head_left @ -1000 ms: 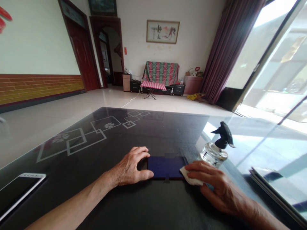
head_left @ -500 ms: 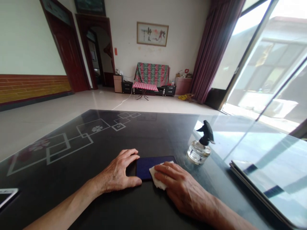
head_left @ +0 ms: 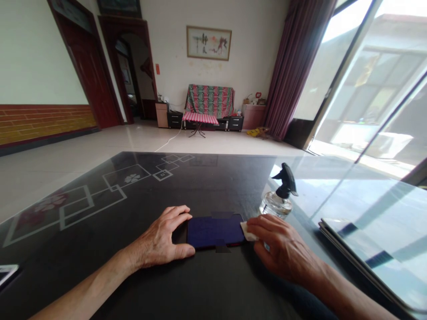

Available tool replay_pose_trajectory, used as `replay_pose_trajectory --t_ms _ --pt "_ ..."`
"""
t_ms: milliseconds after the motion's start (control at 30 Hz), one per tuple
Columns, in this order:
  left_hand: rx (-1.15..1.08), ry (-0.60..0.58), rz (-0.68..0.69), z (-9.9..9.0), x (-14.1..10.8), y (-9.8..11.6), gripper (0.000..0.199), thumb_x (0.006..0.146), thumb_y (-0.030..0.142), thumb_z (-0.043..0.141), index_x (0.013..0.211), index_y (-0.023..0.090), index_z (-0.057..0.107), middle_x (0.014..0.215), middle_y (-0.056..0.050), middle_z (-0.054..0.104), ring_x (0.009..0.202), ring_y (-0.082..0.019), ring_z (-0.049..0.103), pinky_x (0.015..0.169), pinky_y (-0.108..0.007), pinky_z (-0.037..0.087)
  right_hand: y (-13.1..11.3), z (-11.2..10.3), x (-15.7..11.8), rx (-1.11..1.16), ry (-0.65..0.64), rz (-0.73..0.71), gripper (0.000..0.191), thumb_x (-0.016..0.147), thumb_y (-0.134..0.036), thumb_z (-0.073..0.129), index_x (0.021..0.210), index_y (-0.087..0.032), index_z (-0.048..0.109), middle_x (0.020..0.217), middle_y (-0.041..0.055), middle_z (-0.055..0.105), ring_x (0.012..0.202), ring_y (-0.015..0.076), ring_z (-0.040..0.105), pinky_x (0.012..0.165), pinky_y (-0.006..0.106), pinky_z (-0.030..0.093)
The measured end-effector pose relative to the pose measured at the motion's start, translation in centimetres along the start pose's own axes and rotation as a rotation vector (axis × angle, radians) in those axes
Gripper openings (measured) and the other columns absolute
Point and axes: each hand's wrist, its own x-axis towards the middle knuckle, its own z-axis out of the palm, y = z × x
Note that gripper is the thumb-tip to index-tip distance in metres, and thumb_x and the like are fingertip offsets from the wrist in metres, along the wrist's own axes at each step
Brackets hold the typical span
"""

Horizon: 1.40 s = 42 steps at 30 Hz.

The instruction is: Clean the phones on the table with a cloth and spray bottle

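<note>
Dark blue shows on the face of a phone (head_left: 213,231), which lies flat on a black, glossy table (head_left: 200,284); take it as the centre of the clock. At nine o'clock the left hand (head_left: 167,238) curves in a wide C around its end, thumb by the near corner and fingertips by the far one; I cannot tell whether it grips. At three o'clock the right hand (head_left: 278,240) is closed on a white cloth (head_left: 248,232), whose edge meets the phone's right end. A clear spray bottle (head_left: 276,203) with a black trigger head stands upright at two o'clock, its base hidden behind that hand. Farther out, between three and four, lies a flat, shiny-topped slab (head_left: 373,253). Between eight and nine, a white-edged device (head_left: 6,273) is cut off by the view.
</note>
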Motion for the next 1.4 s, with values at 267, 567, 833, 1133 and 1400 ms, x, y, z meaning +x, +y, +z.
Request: replay_pose_trajectory --t_ms 267,567,833,1133,1400 --pt "-0.010 0.029 0.013 0.5 -0.2 -0.4 0.063 0.067 0.051 0.073 0.120 0.019 0.059 0.135 -0.012 0.050 0.125 -0.032 0.044 0.103 -0.047 0.041 -3.8 1.0 1.2 0.092 -0.115 -0.120 0.045 0.081 -0.006 0.044 0.123 -0.018 0.056 0.121 0.0069 0.061 0.109 0.0224 0.053 0.099 0.038 0.043" --pt "-0.003 0.031 -0.001 0.6 -0.3 -0.4 0.063 0.068 0.051 0.073 0.120 0.018 0.059 0.136 -0.012 0.049 0.126 -0.032 0.043 0.104 -0.046 0.041 -2.8 1.3 1.1 0.040 -0.029 -0.060 0.039 0.079 -0.006 0.043 0.111 -0.015 0.062 0.116 0.0083 0.065 0.106 0.0238 0.056 0.098 0.041 0.045" --pt "-0.010 0.011 0.005 0.3 -0.2 -0.3 0.064 0.068 0.052 0.073 0.121 0.020 0.058 0.136 -0.011 0.049 0.125 -0.032 0.043 0.104 -0.048 0.040 0.8 1.8 1.5 -0.020 0.010 0.048 0.043 0.083 -0.007 0.039 0.121 -0.015 0.058 0.121 0.0083 0.063 0.110 0.0210 0.058 0.097 0.037 0.047" --pt "-0.033 0.048 0.008 0.4 -0.3 -0.2 0.062 0.067 0.052 0.073 0.119 0.021 0.060 0.136 -0.011 0.050 0.125 -0.032 0.044 0.104 -0.047 0.041 -1.9 0.1 0.6 0.058 -0.027 0.025 0.030 0.075 -0.007 0.044 0.093 -0.018 0.066 0.094 0.0074 0.067 0.085 0.0201 0.062 0.079 0.034 0.052" --pt "-0.028 0.056 0.019 0.7 -0.3 -0.5 0.062 0.066 0.050 0.075 0.118 0.020 0.060 0.135 -0.012 0.050 0.124 -0.032 0.044 0.103 -0.046 0.041 -1.2 1.1 0.6 0.010 0.037 0.033 0.033 0.079 -0.008 0.043 0.102 -0.017 0.065 0.102 0.0082 0.068 0.093 0.0213 0.062 0.084 0.036 0.052"
